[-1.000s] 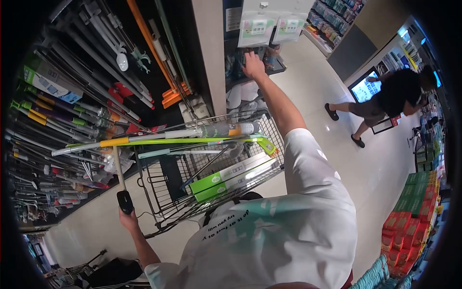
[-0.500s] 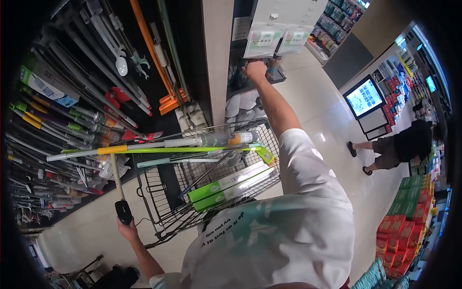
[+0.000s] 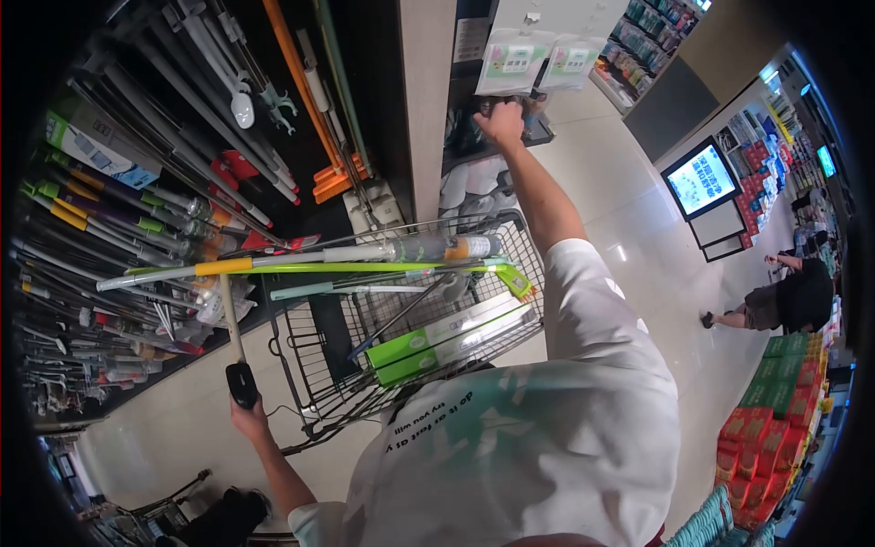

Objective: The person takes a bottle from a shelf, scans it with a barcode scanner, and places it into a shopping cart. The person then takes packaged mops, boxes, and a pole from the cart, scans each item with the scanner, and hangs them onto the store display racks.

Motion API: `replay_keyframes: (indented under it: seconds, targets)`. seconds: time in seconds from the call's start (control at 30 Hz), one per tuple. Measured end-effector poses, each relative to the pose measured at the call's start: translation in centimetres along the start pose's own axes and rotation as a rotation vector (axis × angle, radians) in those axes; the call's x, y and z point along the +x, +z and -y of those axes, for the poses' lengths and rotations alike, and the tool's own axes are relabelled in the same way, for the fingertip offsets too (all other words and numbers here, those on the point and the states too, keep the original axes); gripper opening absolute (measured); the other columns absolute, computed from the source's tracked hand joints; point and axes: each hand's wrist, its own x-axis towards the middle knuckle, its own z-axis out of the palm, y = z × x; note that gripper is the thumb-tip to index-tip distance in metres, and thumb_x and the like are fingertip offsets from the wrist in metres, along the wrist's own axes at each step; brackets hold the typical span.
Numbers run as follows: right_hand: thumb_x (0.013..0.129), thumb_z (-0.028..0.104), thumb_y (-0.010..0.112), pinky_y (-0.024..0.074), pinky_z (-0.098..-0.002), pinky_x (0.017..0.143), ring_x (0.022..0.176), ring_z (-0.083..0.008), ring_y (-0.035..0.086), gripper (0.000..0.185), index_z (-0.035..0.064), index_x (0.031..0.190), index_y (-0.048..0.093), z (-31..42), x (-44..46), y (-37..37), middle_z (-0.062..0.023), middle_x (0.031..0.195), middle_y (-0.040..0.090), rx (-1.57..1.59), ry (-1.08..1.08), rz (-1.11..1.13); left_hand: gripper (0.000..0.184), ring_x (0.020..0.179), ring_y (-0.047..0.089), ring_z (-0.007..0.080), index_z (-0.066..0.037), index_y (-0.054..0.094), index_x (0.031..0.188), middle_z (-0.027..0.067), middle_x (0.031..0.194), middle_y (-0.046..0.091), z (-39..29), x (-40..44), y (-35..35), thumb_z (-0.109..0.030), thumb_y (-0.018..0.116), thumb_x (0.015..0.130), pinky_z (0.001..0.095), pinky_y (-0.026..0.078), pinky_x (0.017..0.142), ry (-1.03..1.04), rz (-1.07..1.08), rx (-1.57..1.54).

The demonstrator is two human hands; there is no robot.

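My left hand (image 3: 248,417) is at the lower left, its fingers wrapped round the cart's handle near a black oval device (image 3: 241,385). My right hand (image 3: 501,123) reaches to a dark shelf tray (image 3: 538,134), just below hanging white and green packets (image 3: 515,60); its fingertips are partly hidden against dark items there. The wire cart (image 3: 301,365) between my arms holds a long pole with a yellow band (image 3: 224,266), a lime green tool (image 3: 519,282) and a green and white box (image 3: 401,354).
Mops and poles (image 3: 155,118) fill the rack at the left. A lit screen (image 3: 700,180) stands beyond the aisle. A person in dark clothes (image 3: 802,296) is at the right, near red boxes (image 3: 743,424) and green boxes (image 3: 779,383). Another cart (image 3: 155,515) is at the lower left.
The person in dark clothes has moved farther right, away from the screen. My right hand has shifted slightly at the shelf, and its back and thumb now show more. My left hand keeps its hold.
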Motion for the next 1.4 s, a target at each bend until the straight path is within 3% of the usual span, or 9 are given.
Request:
replay_keyframes:
  seconds: [0.17,0.4,0.5,0.8,0.87,0.93,1.13,1.2,1.4]
  targets:
    - [0.068,0.036,0.083,0.0498,-0.0484,0.092,0.114,-0.0439,0.057,0.078,0.0058,0.124,0.039,-1.6,-1.9,1.1,-0.0238,0.123,0.052,0.277,0.121,0.147,0.037,0.085,0.067,0.0384,-0.004,0.064,0.107,0.0186,0.09,0.069,-0.2,0.1,-0.5,-0.012,0.077,0.073,0.0405,0.052,0.076,-0.035,0.003,-0.073]
    - [0.07,0.034,0.084,0.0483,-0.0427,0.087,0.104,-0.0306,0.061,0.065,0.0054,0.119,0.053,-6.0,-7.0,-0.2,-0.015,0.111,0.063,0.706,0.122,-0.326,0.039,0.087,0.067,0.0386,-0.004,0.064,0.109,0.0187,0.091,0.069,1.0,0.4,-0.5,-0.012,0.077,0.073,0.0404,0.052,0.076,-0.031,0.016,-0.07]
    - [0.079,0.035,0.078,0.0507,-0.0382,0.081,0.098,-0.023,0.063,0.056,0.0082,0.121,0.054,-9.3,-10.3,-1.8,-0.0105,0.113,0.063,1.162,0.481,-0.089,0.038,0.087,0.067,0.0374,-0.004,0.064,0.109,0.0183,0.092,0.069,0.7,0.3,-0.7,-0.007,0.075,0.073,0.0394,0.052,0.078,-0.013,0.0,-0.081]
    - [0.093,0.044,0.057,0.0555,-0.0325,0.069,0.089,-0.02,0.064,0.041,0.0146,0.122,0.057,-12.1,-29.0,-2.2,-0.0053,0.111,0.064,2.02,0.863,0.418,0.042,0.094,0.061,0.0398,0.0,0.058,0.115,0.0189,0.103,0.062,1.7,0.7,-0.7,-0.005,0.071,0.075,0.0404,0.049,0.085,0.219,0.022,-0.116]
    - [0.094,0.045,0.055,0.0558,-0.0318,0.069,0.091,-0.0207,0.064,0.045,0.0095,0.121,0.058,-9.3,-32.0,-2.6,-0.007,0.111,0.065,2.058,0.941,0.486,0.04,0.092,0.062,0.0409,0.001,0.058,0.114,0.0184,0.1,0.063,-1.4,1.3,-1.5,-0.005,0.069,0.075,0.0401,0.05,0.084,0.307,0.019,-0.128]
    - [0.094,0.044,0.055,0.0561,-0.032,0.07,0.09,-0.021,0.064,0.046,0.0074,0.121,0.057,-5.9,-34.4,-3.1,-0.0078,0.112,0.065,2.064,1.008,0.513,0.04,0.088,0.062,0.0444,0.0,0.06,0.112,0.0182,0.095,0.065,-6.2,1.6,-2.2,-0.004,0.067,0.074,0.039,0.05,0.081,0.205,0.161,-0.363]
    - [0.093,0.047,0.052,0.0533,-0.0418,0.088,0.109,-0.0249,0.062,0.056,0.0056,0.13,0.053,0.0,-38.5,-2.7,-0.0114,0.124,0.062,2.06,0.966,0.814,0.048,0.094,0.064,0.0404,-0.001,0.061,0.113,0.019,0.099,0.067,-18.4,1.1,-3.7,-0.004,0.071,0.066,0.0365,0.052,0.082,0.521,0.724,-0.332]
    - [0.094,0.047,0.052,0.0516,-0.0418,0.094,0.112,-0.0252,0.061,0.056,0.0053,0.13,0.052,0.6,-39.5,-2.3,-0.0119,0.124,0.062,2.033,0.899,0.946,0.048,0.095,0.064,0.0381,-0.003,0.062,0.112,0.015,0.105,0.066,-21.5,0.9,-3.9,-0.004,0.072,0.065,0.0391,0.053,0.08,0.723,0.76,-0.419]
    - [0.095,0.043,0.053,0.0524,-0.0406,0.095,0.112,-0.026,0.062,0.053,0.0032,0.13,0.052,2.5,-40.4,-3.1,-0.0144,0.125,0.061,1.935,0.956,1.027,0.047,0.089,0.065,0.0312,-0.009,0.063,0.111,0.0054,0.117,0.062,-24.6,0.3,-4.1,-0.007,0.074,0.065,0.0373,0.053,0.075,0.795,0.889,-0.385]
